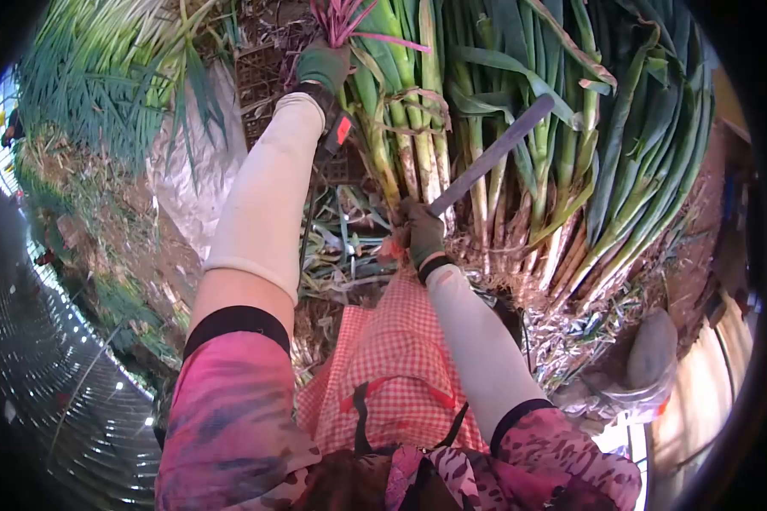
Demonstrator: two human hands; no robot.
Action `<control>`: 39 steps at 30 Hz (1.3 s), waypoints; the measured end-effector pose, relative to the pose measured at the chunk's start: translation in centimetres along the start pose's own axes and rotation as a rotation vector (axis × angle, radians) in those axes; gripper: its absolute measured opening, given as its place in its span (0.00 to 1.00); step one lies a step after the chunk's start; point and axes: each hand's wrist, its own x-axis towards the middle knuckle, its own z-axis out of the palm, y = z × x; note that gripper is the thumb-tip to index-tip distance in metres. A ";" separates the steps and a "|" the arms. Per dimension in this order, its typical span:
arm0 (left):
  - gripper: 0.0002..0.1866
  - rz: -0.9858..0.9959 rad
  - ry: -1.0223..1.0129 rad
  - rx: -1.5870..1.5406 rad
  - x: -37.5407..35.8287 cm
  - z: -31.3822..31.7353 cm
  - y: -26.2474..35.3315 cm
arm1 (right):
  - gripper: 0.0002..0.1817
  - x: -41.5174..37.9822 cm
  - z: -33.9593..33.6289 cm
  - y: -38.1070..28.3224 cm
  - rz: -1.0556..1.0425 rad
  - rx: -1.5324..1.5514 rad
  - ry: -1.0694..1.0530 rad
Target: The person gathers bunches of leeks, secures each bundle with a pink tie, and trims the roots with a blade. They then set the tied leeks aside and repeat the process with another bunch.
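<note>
My left hand (pixel 324 68), in a green glove, reaches to the top of the view. Its fingers are closed around the lower end of a bunch of pink strips (pixel 341 19), which fan out above it. My right hand (pixel 423 232), in a dark glove, is shut on a knife whose long grey blade (pixel 496 153) points up and to the right. The knife's handle is hidden in my palm. Leeks (pixel 426 145) lie just beyond the blade, with white stems and roots toward me.
More leeks (pixel 648 162) are piled at right. Thinner green onions (pixel 102 77) lie at upper left beside a whitish sheet (pixel 198 153). A brown plastic crate (pixel 262 81) stands near my left forearm. Cut leaves (pixel 349 243) litter the ground before my checked apron (pixel 400 341).
</note>
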 end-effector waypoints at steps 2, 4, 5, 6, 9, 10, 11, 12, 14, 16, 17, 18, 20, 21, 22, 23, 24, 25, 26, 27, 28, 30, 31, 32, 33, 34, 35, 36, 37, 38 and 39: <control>0.16 -0.068 0.150 -0.157 1.0 4.3 -1.7 | 0.15 0.9 -0.2 0.5 -0.014 -0.008 -0.008; 0.17 -0.111 0.110 -0.347 0.1 2.9 -0.6 | 0.16 0.2 -0.2 0.0 -0.036 -0.039 -0.040; 0.17 0.007 0.111 -0.148 -0.6 1.3 -0.4 | 0.16 0.1 -0.4 0.2 -0.036 -0.100 -0.060; 0.18 0.123 0.136 0.051 -1.1 0.5 -0.6 | 0.17 0.2 -0.7 0.5 -0.038 -0.161 -0.080; 0.14 -0.496 0.138 -0.672 -3.8 -2.0 0.9 | 0.14 -3.9 -2.9 -0.6 -0.092 -0.150 0.009; 0.11 -0.496 0.283 -1.114 -5.5 -1.7 1.3 | 0.12 -6.0 -4.6 -2.2 -0.191 -0.213 -0.103; 0.11 -0.484 0.394 -1.236 -8.2 -4.3 3.6 | 0.13 -6.7 -7.1 -2.0 -0.274 -0.307 -0.064; 0.12 -0.410 0.401 -1.095 -10.3 -3.4 3.1 | 0.14 -9.1 -8.6 -3.9 -0.296 -0.351 -0.122; 0.14 -0.403 0.351 -1.106 -15.3 -1.3 3.9 | 0.16 -12.0 -13.2 -5.3 -0.388 -0.680 -0.089; 0.15 -0.523 0.190 -1.122 -21.3 -0.1 6.4 | 0.18 -17.0 -17.0 -6.9 -0.157 -0.661 -0.165; 0.15 -0.583 0.082 -0.983 -24.3 1.4 7.4 | 0.18 -18.6 -19.2 -6.5 -0.086 -0.719 -0.134; 0.16 -0.511 0.129 -1.017 -27.1 4.3 8.7 | 0.17 -19.9 -21.0 -6.0 -0.016 -0.777 -0.101; 0.18 -0.431 0.082 -1.018 -29.9 6.1 11.6 | 0.15 -21.0 -24.1 -4.2 -0.294 -0.970 -0.302; 0.19 -0.423 -0.009 -0.983 -30.6 5.7 13.0 | 0.14 -21.2 -24.6 -4.0 -0.136 -0.939 -0.274; 0.20 -0.412 -0.099 -0.943 -30.7 5.4 14.1 | 0.13 -21.3 -25.0 -3.8 0.020 -0.909 -0.237; 0.21 -0.467 -0.147 -0.831 -30.3 5.3 15.0 | 0.12 -21.0 -25.1 -3.5 -0.031 -0.979 -0.250; 0.22 -0.520 -0.195 -0.716 -29.4 5.3 15.6 | 0.12 -20.3 -24.9 -3.0 -0.081 -1.047 -0.264; 0.23 -0.571 -0.242 -0.596 -28.6 5.0 16.1 | 0.12 -19.4 -24.8 -2.6 -0.132 -1.112 -0.279; 0.26 -0.562 -0.240 -0.573 -27.9 4.5 16.3 | 0.12 -18.0 -25.0 -2.0 -0.184 -1.134 -0.325; 0.25 -0.531 -0.289 -0.538 -27.6 5.1 16.0 | 0.12 -16.6 -25.2 -1.3 -0.238 -1.153 -0.368; 0.24 -0.503 -0.339 -0.501 -27.4 6.1 15.5 | 0.13 -15.3 -25.1 -0.8 -0.378 -1.157 -0.434; 0.21 -0.427 -0.342 -0.513 -27.5 8.0 14.1 | 0.14 -15.9 -25.0 0.1 -0.504 -1.185 -0.472; 0.20 -0.443 -0.341 -0.624 -27.2 8.0 13.4 | 0.14 -16.5 -24.2 -0.1 -0.569 -1.199 -0.488; 0.19 -0.462 -0.343 -0.740 -27.3 8.3 12.9 | 0.15 -18.3 -24.1 -0.4 -0.597 -1.259 -0.475; 0.19 -0.482 -0.351 -0.860 -27.6 8.4 12.8 | 0.15 -19.1 -24.3 -0.7 -0.547 -1.279 -0.460; 0.19 -0.486 -0.388 -0.787 -27.2 5.9 13.4 | 0.16 -19.9 -24.4 -0.9 -0.497 -1.298 -0.444; 0.17 -0.396 -0.385 -0.745 -27.3 6.3 13.3 | 0.16 -20.6 -24.6 -1.1 -0.447 -1.319 -0.429; 0.16 -0.305 -0.379 -0.703 -27.5 7.2 12.8 | 0.15 -20.2 -24.6 -1.1 -0.364 -1.272 -0.388; 0.15 -0.214 -0.372 -0.660 -27.7 8.2 12.2 | 0.14 -19.8 -24.2 -1.3 -0.284 -1.223 -0.347; 0.13 0.107 -0.373 -0.447 -28.0 9.2 11.3 | 0.12 -18.4 -23.4 -1.8 -0.525 -1.414 -0.407; 0.13 0.039 -0.312 -0.548 -28.7 10.4 11.5 | 0.10 -16.4 -21.7 -2.7 -0.773 -1.595 -0.467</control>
